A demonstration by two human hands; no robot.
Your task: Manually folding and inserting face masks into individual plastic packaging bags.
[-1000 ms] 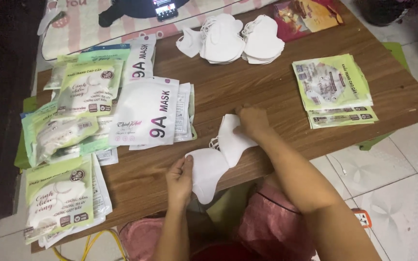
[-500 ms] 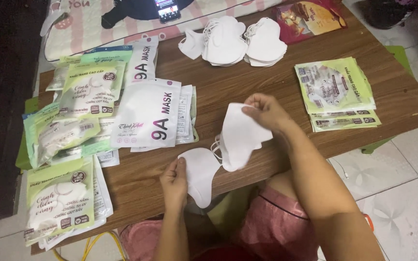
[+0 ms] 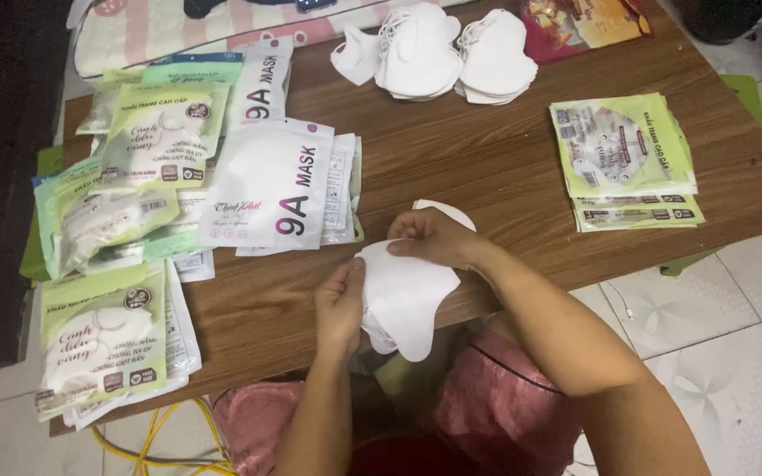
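Note:
Both my hands hold a small stack of white folded face masks (image 3: 406,300) at the near edge of the brown wooden table (image 3: 487,176). My left hand (image 3: 340,304) grips the stack's left side. My right hand (image 3: 429,238) pinches its top edge from the right. The masks overlap, so their number is hidden. Just left of my hands lies a pile of white flat mask pouches (image 3: 275,189).
Green mask packets (image 3: 103,339) cover the table's left side, and a stack of green packets (image 3: 628,163) sits at the right. A heap of loose white masks (image 3: 438,53) lies at the far edge. Yellow cable (image 3: 169,441) runs on the tiled floor.
My right hand has brought its separate mask down and left onto the one in my left hand. The two masks now sit together as one stack.

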